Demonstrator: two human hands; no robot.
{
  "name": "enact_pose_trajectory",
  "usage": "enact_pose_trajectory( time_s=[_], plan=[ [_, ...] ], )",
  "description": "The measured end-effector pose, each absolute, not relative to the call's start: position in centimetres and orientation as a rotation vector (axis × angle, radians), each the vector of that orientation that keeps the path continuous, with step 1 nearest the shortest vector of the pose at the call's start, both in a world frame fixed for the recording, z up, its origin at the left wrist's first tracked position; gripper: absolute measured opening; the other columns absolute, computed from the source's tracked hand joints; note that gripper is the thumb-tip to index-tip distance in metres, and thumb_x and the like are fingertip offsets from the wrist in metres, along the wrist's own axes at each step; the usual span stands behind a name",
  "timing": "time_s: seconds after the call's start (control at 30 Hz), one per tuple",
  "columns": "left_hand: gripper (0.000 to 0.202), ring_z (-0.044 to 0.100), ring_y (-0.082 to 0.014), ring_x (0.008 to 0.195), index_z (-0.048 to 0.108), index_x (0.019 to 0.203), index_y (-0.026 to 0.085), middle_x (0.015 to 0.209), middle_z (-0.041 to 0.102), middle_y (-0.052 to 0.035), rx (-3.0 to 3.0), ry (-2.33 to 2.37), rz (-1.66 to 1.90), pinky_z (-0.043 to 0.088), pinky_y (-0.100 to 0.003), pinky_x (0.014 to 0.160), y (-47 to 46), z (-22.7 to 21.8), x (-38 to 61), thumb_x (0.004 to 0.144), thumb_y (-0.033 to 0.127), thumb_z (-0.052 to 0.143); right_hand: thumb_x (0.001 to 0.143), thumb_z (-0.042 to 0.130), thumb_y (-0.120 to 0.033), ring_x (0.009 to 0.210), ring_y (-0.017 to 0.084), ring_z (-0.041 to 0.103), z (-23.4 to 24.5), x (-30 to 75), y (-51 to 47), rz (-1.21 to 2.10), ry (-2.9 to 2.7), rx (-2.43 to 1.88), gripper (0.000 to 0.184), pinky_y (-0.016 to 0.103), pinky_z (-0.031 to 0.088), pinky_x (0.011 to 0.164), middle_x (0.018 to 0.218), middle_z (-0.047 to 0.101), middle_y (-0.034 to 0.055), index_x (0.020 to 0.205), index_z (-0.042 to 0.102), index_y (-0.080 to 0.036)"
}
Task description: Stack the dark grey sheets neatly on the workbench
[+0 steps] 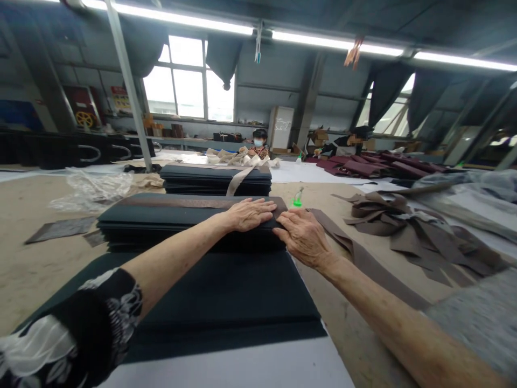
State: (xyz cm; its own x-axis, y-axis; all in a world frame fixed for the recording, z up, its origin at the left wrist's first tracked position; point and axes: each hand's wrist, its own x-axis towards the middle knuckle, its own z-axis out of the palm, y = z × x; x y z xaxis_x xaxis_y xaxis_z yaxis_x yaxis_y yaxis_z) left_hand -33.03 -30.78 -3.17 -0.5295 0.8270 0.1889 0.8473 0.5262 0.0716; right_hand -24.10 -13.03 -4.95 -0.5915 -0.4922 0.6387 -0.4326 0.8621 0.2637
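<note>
Both hands lie flat, fingers spread: the left hand (248, 214) presses the top of a stack of dark fabric (161, 223) at its right end, while the right hand (304, 237) rests against that end, possibly gripping its edge. Stack stands mid-counter (36, 269); brown fabric strips (424, 237) lie right.

**Matt cloth on a pale table**

The stack of dark green matt cloth panels (181, 221) looked smooth and dull. The brown cloth strips (424, 237) seemed soft and unshiny. The beige table (36, 269) appeared matt and faintly rough. The crumpled clear plastic sheet (95, 188) was glossy. The white paper sheet (242, 366) looked smooth.
</note>
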Motion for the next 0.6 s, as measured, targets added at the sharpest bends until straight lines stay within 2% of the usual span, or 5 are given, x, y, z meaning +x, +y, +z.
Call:
enact_pose_trajectory(
  time_s=[0.17, 0.27, 0.33, 0.43, 0.6],
  plan=[
    [0.053, 0.014, -0.0236, 0.136, 0.017, 0.141, 0.017, 0.147, 0.019, -0.0094, -1.385, -2.667, -0.368, 0.007, -0.052, 0.111, -30.4, -2.9, -32.9, 0.095, 0.037, 0.031, 0.088, 0.048, -0.028, 0.072, 0.014, 0.048, -5.9, -20.5, -14.0, 0.007, -2.394, 0.810, 0.028, 0.030, 0.040, 0.071, 0.068, 0.052, 0.0015, 0.062, 0.050, -0.015],
    [0.063, 0.002, -0.0240, 0.138, -0.003, 0.143, 0.020, 0.150, 0.001, -0.0063, -1.258, -2.605, -0.524, 0.000, -0.056, 0.109, -30.9, -2.3, -31.7, 0.093, 0.040, 0.031, 0.080, 0.060, -0.027, 0.070, 0.014, 0.049, -7.2, -17.7, -14.7, 0.067, -2.538, 0.972, 0.013, 0.027, 0.041, 0.067, 0.071, 0.057, 0.0007, 0.073, 0.057, -0.016],
    [0.065, -0.004, -0.0226, 0.138, -0.007, 0.142, 0.023, 0.150, -0.007, -0.0029, -1.187, -2.548, -0.610, -0.002, -0.056, 0.108, -31.9, -2.2, -29.9, 0.093, 0.042, 0.031, 0.071, 0.070, -0.029, 0.078, 0.016, 0.052, -8.0, -16.3, -15.0, 0.096, -2.626, 1.024, 0.023, 0.029, 0.043, 0.072, 0.085, 0.060, 0.0022, 0.087, 0.061, -0.016],
    [0.064, 0.011, -0.0184, 0.137, 0.010, 0.142, 0.024, 0.149, 0.013, -0.0014, -1.223, -2.551, -0.648, 0.004, -0.047, 0.112, -34.6, -3.1, -26.0, 0.089, 0.045, 0.039, 0.063, 0.076, -0.022, 0.089, 0.022, 0.051, -8.5, -15.2, -15.2, 0.125, -2.718, 0.963, 0.043, 0.035, 0.044, 0.078, 0.100, 0.059, 0.0081, 0.101, 0.060, -0.012],
    [0.054, 0.041, -0.0224, 0.124, 0.040, 0.132, 0.018, 0.134, 0.045, -0.0067, -1.190, -2.697, -0.638, 0.028, -0.042, 0.108, -39.9, -6.7, -19.3, 0.084, 0.042, 0.050, 0.062, 0.076, -0.015, 0.081, 0.020, 0.053, -7.8, -15.5, -15.3, 0.167, -2.805, 0.946, 0.032, 0.032, 0.045, 0.070, 0.086, 0.061, 0.0049, 0.091, 0.064, -0.013]
  ],
)
